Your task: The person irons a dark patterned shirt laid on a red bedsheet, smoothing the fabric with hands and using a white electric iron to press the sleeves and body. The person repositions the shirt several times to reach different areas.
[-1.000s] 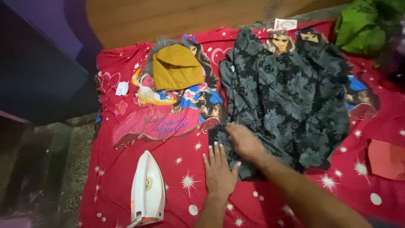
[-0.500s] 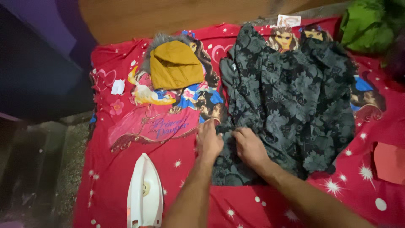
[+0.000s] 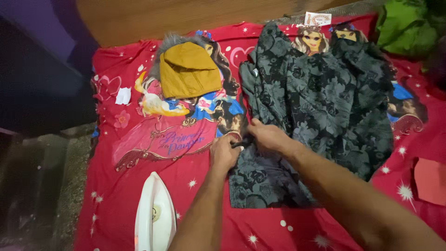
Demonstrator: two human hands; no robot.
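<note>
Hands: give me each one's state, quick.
Left hand: closed, pinching the edge of the dark floral garment.
Right hand: closed, gripping the same edge.

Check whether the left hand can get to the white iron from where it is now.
Probably yes. The left hand grips the edge of the dark floral garment, and the white iron stands just below and left of it on the red sheet, with only bare sheet between. It would have to release the cloth first.

Garment [image 3: 320, 107] spread on sheet [image 3: 139, 186], right half. Hat [image 3: 188, 69] left of garment, far end. Iron [image 3: 154, 218] near edge, left of both hands [image 3: 224, 153] [image 3: 267, 137] at garment's left edge.
</note>
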